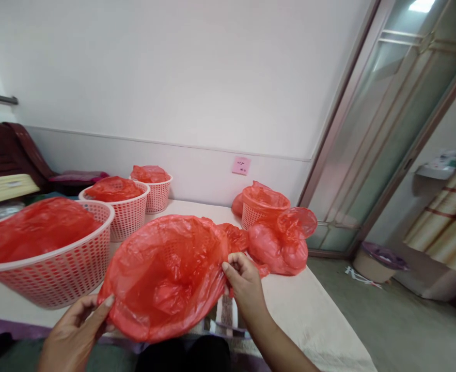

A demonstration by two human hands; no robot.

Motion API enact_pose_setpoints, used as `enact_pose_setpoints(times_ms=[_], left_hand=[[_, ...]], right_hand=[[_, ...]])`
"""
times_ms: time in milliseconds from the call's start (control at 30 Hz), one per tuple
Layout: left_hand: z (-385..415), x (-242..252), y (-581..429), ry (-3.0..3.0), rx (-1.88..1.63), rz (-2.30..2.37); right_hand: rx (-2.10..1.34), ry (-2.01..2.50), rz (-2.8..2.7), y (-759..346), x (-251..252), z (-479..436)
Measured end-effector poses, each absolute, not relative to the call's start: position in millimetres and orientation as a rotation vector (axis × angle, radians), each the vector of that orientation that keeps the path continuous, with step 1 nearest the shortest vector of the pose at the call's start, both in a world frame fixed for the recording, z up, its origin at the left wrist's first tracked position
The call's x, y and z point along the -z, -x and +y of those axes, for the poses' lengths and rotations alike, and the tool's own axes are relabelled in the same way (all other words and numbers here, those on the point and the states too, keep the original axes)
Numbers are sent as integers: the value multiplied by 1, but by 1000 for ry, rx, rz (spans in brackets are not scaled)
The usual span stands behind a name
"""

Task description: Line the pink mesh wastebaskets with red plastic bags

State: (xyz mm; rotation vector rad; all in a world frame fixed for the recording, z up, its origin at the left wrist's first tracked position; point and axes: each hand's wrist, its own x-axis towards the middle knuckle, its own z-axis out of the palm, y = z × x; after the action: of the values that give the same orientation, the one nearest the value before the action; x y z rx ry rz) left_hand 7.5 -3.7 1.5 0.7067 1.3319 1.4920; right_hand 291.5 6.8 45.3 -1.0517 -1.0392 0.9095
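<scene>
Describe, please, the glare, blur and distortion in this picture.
Head view: shiny glare on the held red bag and a bright patch high on the glass door; same head view: the curtain looks soft, and the left-edge basket appears stretched.

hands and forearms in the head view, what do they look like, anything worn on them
The left hand and right hand are both bare, with no gloves and no rings, markings or cables that can be seen. The right forearm shows no sleeve, watch or bracelet; the left is cut off by the picture's edge.
</scene>
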Motion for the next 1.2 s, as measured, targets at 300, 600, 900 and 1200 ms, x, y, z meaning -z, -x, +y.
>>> enact_pose_setpoints(times_ms=[300, 600, 900, 1200], left_hand=[[-3, 1, -17, -879, -1463, 1383], [-6, 2, -25, -984, -1389, 1414], [-7, -5, -25, -1035, -1286, 1370], [-16, -26, -31, -1099, -1326, 1407]], right_hand=[[-673, 1218, -1335, -307, -51, 34], [-702, 1064, -1270, -289, -53, 27], [-887, 1001, -1234, -288, -43, 21], [-860, 908, -1366, -271, -31, 12]])
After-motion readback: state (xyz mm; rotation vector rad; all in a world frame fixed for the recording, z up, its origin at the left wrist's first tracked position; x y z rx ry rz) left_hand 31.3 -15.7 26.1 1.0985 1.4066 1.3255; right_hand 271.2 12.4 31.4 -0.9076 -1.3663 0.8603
